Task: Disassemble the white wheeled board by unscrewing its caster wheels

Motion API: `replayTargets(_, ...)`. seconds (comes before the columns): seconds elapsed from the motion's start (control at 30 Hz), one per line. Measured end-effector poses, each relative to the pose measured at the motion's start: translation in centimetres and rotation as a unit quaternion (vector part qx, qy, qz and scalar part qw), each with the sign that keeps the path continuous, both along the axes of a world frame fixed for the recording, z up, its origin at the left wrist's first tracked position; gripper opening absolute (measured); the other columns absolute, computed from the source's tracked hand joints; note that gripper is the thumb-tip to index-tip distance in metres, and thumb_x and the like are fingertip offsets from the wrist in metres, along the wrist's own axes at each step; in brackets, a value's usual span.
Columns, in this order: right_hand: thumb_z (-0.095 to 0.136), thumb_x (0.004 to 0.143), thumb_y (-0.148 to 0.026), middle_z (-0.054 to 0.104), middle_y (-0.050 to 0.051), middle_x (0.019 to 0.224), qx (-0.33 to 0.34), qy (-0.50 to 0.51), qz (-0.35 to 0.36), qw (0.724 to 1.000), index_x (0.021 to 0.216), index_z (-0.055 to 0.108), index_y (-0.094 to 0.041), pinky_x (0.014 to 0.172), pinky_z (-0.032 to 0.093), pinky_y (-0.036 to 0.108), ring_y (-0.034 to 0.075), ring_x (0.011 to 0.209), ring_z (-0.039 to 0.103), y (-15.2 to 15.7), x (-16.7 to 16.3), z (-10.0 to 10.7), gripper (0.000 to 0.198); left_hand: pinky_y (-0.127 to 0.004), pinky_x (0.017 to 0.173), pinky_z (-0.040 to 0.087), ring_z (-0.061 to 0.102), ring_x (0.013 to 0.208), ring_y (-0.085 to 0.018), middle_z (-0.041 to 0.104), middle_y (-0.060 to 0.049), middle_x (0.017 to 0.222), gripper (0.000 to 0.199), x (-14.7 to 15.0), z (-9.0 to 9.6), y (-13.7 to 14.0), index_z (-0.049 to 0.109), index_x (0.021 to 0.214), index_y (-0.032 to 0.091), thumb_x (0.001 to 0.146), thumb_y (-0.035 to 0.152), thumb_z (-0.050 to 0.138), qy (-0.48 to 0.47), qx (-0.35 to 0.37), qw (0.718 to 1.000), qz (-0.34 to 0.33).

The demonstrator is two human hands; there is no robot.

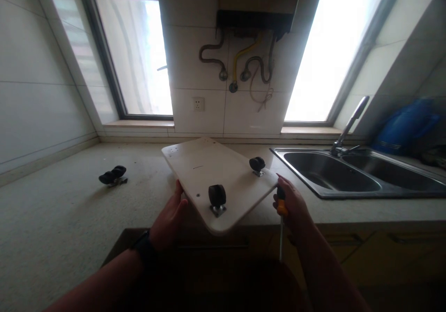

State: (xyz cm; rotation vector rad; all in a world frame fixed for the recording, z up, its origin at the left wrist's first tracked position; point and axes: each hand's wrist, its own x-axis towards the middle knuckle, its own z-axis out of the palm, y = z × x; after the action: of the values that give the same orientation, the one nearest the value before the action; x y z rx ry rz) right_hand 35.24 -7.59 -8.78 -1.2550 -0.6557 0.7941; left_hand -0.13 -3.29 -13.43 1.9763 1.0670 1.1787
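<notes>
A white board (223,168) with rounded corners is tilted over the counter, its near corner jutting past the front edge. Two black caster wheels stand on it: one caster (217,196) by the near corner, another caster (257,164) by the right corner. Several small holes show at its far left corner. My left hand (169,221) grips the board's left edge, thumb on the side. At the right corner, my right hand (295,205) holds a screwdriver (282,207) with an orange and black handle, its shaft pointing down, while its fingers touch the board.
More black casters (112,175) with a metal plate lie on the counter (66,210) at left. A double sink (324,193) with a faucet (351,121) is at right, a blue container (404,126) behind it. Pipes (237,61) hang beneath a wall heater (258,1).
</notes>
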Motion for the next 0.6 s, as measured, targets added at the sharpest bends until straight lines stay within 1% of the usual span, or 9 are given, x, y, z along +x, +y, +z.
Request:
replayTargets(0.1,0.081,0.068,-0.045,0.053,-0.005,0.069,-0.007,0.004,0.019,1.000,0.132,0.064,-0.027,0.036,0.042,0.021,0.011,0.049,0.050,-0.1,0.0,-0.1,0.069,-0.056,0.126,0.019,0.023,0.155,-0.032,0.029,-0.012,0.166,0.087,-0.9,0.1,1.1,0.003,0.165,0.020,0.099,0.068,0.035,0.044,-0.018,0.999,-0.019)
replayTargets(0.17,0.083,0.067,-0.043,0.052,-0.005,0.067,-0.019,0.009,0.019,1.000,0.134,0.062,-0.029,0.037,0.043,0.021,0.011,0.049,0.049,-0.6,-0.2,-0.2,0.072,-0.057,0.126,0.020,0.024,0.154,-0.033,0.029,-0.011,0.166,0.088,-1.5,0.0,1.7,0.003,0.164,0.021,0.098,0.068,0.037,0.050,-0.031,0.998,-0.020)
replayTargets(0.3,0.085,0.066,-0.047,0.055,-0.004,0.072,-0.035,0.021,0.019,0.999,0.126,0.066,-0.031,0.038,0.045,0.022,0.011,0.051,0.050,-2.4,-0.5,-0.6,0.064,-0.057,0.125,0.023,0.027,0.153,-0.032,0.025,-0.006,0.167,0.079,-2.5,0.2,2.6,0.004,0.164,0.028,0.101,0.064,0.035,0.022,-0.085,0.996,-0.025)
replayTargets(0.43,0.087,0.064,-0.048,0.053,-0.004,0.076,-0.011,0.037,0.018,0.999,0.116,0.068,-0.029,0.037,0.044,0.021,0.010,0.051,0.049,-4.2,-0.7,-1.5,0.059,-0.056,0.126,0.021,0.022,0.154,-0.031,0.020,-0.006,0.168,0.079,-3.1,0.5,3.1,0.009,0.164,0.026,0.101,0.064,0.036,0.001,-0.100,0.995,-0.021)
replayTargets(0.53,0.086,0.065,-0.048,0.055,-0.003,0.080,-0.007,0.021,0.013,1.000,0.117,0.068,-0.029,0.038,0.042,0.019,0.010,0.052,0.051,-5.0,-0.6,-2.1,0.058,-0.057,0.126,0.021,0.019,0.155,-0.032,0.016,-0.004,0.169,0.079,-3.2,0.6,2.9,0.014,0.164,0.028,0.099,0.064,0.040,-0.019,-0.110,0.994,-0.017)
replayTargets(0.6,0.083,0.067,-0.049,0.058,-0.002,0.086,-0.019,0.005,0.008,1.000,0.122,0.068,-0.031,0.039,0.044,0.020,0.011,0.054,0.054,-5.2,-0.4,-2.3,0.059,-0.057,0.126,0.022,0.020,0.155,-0.033,0.015,-0.004,0.170,0.080,-3.1,0.8,2.3,0.012,0.164,0.029,0.098,0.064,0.042,-0.047,-0.128,0.990,-0.026)
